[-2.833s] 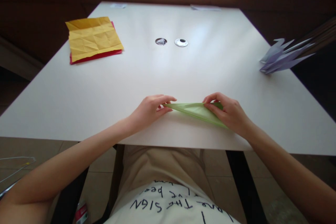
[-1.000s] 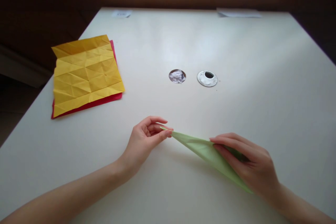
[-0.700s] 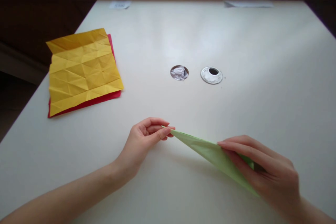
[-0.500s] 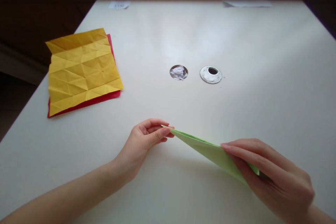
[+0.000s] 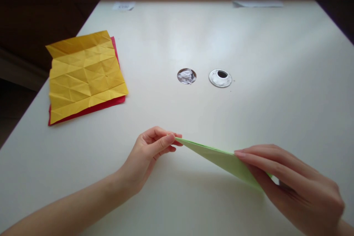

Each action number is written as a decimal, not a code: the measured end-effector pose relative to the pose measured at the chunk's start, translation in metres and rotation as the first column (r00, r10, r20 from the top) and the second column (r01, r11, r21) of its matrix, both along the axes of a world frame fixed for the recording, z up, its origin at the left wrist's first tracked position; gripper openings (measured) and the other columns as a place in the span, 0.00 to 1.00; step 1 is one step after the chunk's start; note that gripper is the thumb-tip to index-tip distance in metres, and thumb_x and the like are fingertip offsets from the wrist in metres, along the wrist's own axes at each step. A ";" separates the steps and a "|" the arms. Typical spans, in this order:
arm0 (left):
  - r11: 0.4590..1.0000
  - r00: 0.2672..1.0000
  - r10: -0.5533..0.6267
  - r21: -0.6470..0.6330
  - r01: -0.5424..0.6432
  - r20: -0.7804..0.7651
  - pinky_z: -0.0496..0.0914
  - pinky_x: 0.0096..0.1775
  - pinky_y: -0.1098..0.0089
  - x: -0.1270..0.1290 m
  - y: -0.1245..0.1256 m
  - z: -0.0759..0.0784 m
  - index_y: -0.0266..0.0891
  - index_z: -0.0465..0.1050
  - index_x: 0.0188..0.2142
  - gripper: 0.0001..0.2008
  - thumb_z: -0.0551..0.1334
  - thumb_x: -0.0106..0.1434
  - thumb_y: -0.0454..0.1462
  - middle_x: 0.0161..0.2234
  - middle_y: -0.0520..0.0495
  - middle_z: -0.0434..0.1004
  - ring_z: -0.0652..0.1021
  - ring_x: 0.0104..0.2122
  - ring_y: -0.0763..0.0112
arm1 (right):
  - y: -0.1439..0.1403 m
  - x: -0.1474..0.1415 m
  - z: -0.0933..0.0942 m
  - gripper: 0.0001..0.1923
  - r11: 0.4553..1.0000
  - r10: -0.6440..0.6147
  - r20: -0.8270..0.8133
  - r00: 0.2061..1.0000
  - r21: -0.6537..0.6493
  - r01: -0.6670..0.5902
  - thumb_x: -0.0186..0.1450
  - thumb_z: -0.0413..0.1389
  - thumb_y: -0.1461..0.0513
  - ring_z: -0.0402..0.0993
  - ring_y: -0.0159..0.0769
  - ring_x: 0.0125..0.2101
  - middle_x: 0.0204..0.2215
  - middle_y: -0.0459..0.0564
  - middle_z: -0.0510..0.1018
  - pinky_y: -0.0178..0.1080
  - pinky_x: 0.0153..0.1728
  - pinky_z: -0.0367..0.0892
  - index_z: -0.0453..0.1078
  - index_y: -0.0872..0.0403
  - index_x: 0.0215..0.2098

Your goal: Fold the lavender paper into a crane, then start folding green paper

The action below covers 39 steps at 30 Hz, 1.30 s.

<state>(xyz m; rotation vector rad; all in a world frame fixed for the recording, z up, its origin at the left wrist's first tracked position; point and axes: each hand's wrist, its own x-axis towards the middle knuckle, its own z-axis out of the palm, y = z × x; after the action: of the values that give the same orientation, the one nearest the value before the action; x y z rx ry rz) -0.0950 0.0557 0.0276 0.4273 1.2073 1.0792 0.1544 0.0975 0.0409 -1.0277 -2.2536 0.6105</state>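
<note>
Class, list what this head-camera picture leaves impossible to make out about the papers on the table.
1. Folded green paper: its wide end is hidden under the right hand.
2. Red sheet: mostly covered by the creased yellow sheet.
3. Small white label at the far edge: print too small.

One camera only, worn on the head, looks forward and down across the tabletop [image 5: 249, 44] from its near edge toward the far one (no second view shares anything), close above both forearms.
</note>
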 end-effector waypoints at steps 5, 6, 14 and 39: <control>0.999 0.991 0.007 0.050 -0.001 -0.132 0.68 0.34 0.78 0.001 -0.001 0.001 0.40 0.73 0.26 0.05 0.63 0.55 0.38 0.30 0.52 0.75 0.74 0.30 0.78 | 0.008 -0.004 0.005 0.10 0.988 -0.032 0.019 0.999 -0.152 0.034 0.60 0.53 0.64 0.73 0.32 0.25 0.29 0.43 0.76 0.32 0.20 0.67 0.71 0.42 0.35; 0.999 0.987 0.008 0.050 0.000 -0.159 0.68 0.34 0.78 0.001 -0.002 0.001 0.40 0.73 0.26 0.05 0.63 0.55 0.39 0.30 0.53 0.75 0.73 0.30 0.78 | 0.010 -0.004 0.006 0.08 0.981 -0.034 0.025 0.999 -0.190 0.038 0.59 0.53 0.63 0.73 0.32 0.25 0.28 0.43 0.76 0.32 0.20 0.67 0.72 0.43 0.33; 0.998 0.959 0.039 0.053 -0.025 -0.282 0.67 0.35 0.80 -0.001 -0.001 0.001 0.40 0.73 0.27 0.06 0.63 0.55 0.40 0.30 0.54 0.74 0.72 0.32 0.80 | 0.014 -0.002 0.014 0.02 0.925 -0.106 0.087 0.991 -0.358 0.131 0.57 0.57 0.61 0.73 0.29 0.26 0.27 0.41 0.77 0.30 0.25 0.67 0.72 0.47 0.28; 0.881 0.628 -0.207 0.137 0.453 -0.750 0.65 0.30 0.77 -0.006 0.001 -0.007 0.45 0.71 0.37 0.08 0.55 0.61 0.36 0.30 0.52 0.69 0.71 0.30 0.76 | 0.027 -0.001 0.005 0.04 0.784 -0.085 0.193 0.978 -0.593 0.185 0.56 0.56 0.63 0.71 0.29 0.29 0.26 0.41 0.77 0.31 0.30 0.64 0.73 0.50 0.25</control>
<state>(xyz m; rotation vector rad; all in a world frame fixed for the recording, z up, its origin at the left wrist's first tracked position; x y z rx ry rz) -0.1010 0.0563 0.0205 1.3877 1.5491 0.7728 0.1531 0.1248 0.0455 -1.5793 -2.1186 1.2885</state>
